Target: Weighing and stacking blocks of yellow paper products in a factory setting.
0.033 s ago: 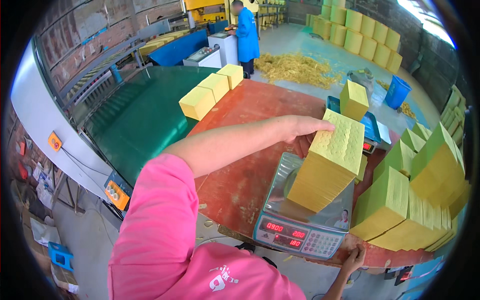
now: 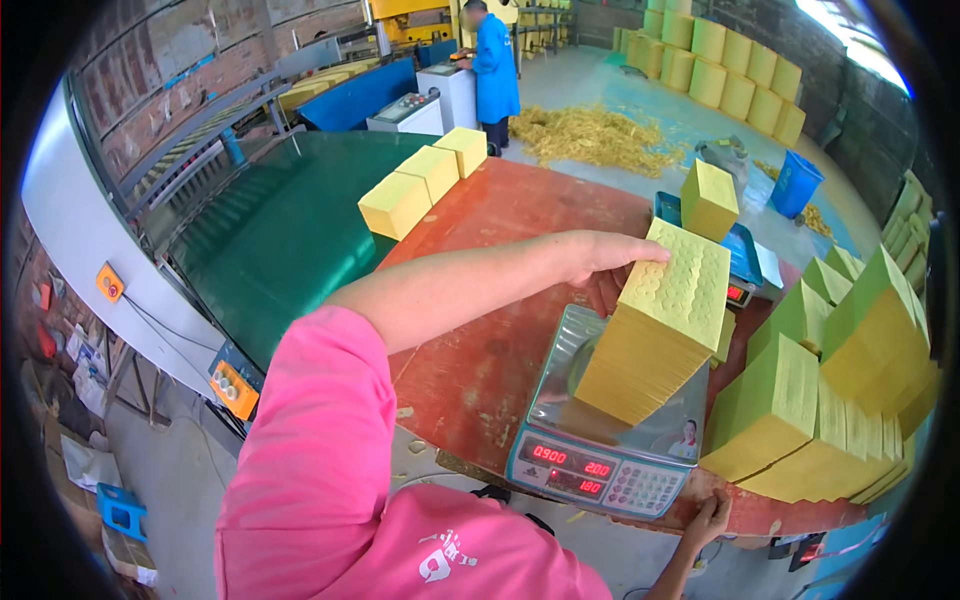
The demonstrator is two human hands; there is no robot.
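A tall block of stacked yellow paper sheets point(image 2: 650, 340), embossed on top, stands tilted-looking on the clear-covered pan of a digital scale point(image 2: 550, 400). My left hand point(image 2: 612, 262) reaches across to the block's far left upper edge, thumb on top and fingers down the side, closed on it. Red digits glow on the scale's front panel. Near the scale's lower right corner, my right hand point(image 2: 709, 517) rests at the table edge with its fingers loosely apart and nothing in them.
The red table point(image 2: 480, 370) holds several yellow stacks point(image 2: 770, 410) on the right. Behind is a second scale point(image 2: 740, 255) bearing a yellow block point(image 2: 708, 198). Three blocks point(image 2: 395, 205) line the green surface point(image 2: 270, 220). A person in blue point(image 2: 495, 70) stands at a machine beyond.
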